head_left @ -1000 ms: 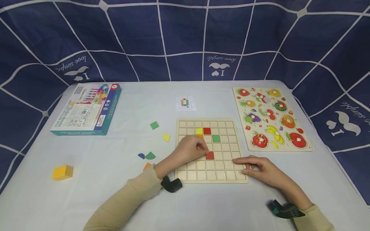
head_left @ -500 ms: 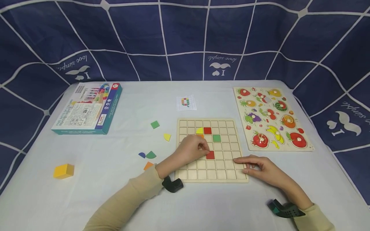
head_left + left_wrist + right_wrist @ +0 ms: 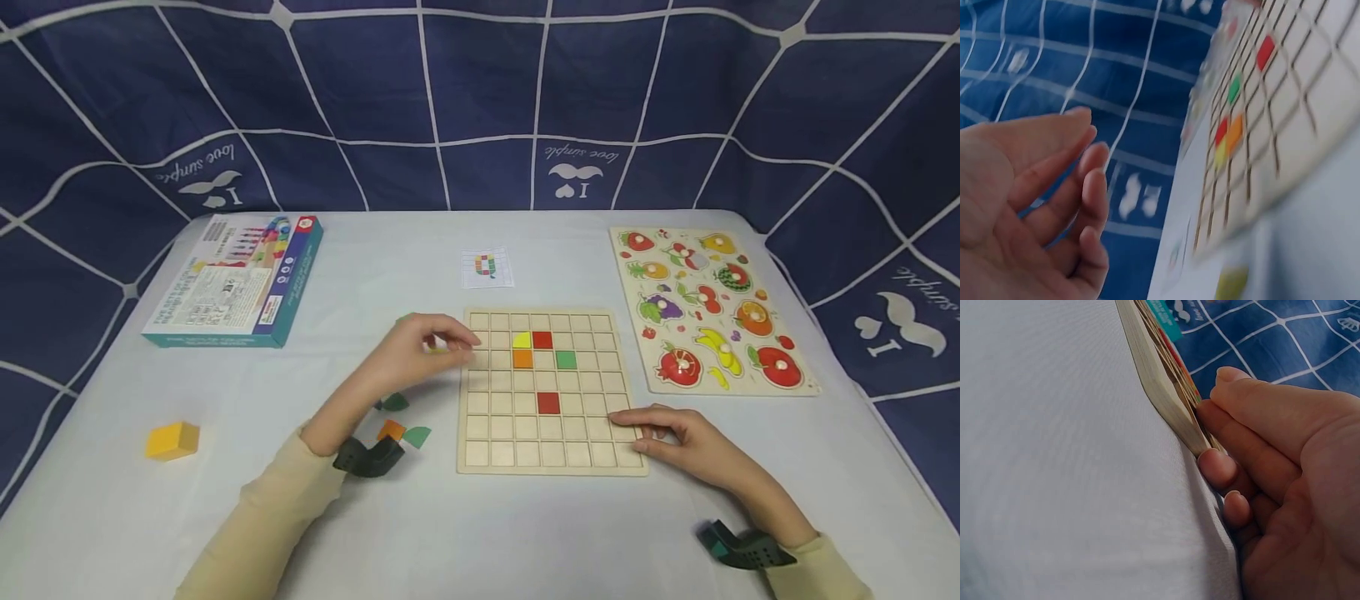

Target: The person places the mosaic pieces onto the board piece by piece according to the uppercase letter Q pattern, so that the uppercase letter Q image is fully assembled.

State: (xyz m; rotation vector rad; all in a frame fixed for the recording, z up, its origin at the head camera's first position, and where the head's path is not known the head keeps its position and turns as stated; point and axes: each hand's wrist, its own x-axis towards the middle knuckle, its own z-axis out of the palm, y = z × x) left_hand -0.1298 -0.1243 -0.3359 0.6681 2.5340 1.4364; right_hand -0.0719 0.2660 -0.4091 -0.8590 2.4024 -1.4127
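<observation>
My left hand (image 3: 416, 354) hovers just left of the wooden grid board (image 3: 507, 454), fingers bent loosely; the left wrist view shows nothing in its grasp. Coloured tiles lie in the board's squares: a yellow rounded piece (image 3: 521, 340), an orange square (image 3: 522, 359), a green square (image 3: 566, 360), a red square (image 3: 542, 340) and a lower red square (image 3: 548, 403). At the board's right edge rests my right hand (image 3: 678, 435), its index finger over the grid and other fingertips against the side. Loose pieces, among them an orange one (image 3: 391, 430) and a green one (image 3: 417, 437), lie near my left wrist.
Behind the board lies a small pattern card (image 3: 487, 268). A fruit puzzle board (image 3: 660, 336) sits at the back right and a boxed set (image 3: 225, 292) at the back left. A yellow block (image 3: 172, 441) stands on the left of the white table (image 3: 555, 533).
My left hand has moved left off the grid, leaving the orange and lower red squares fully visible. A green piece now shows beside the loose orange one. My right hand stays put.
</observation>
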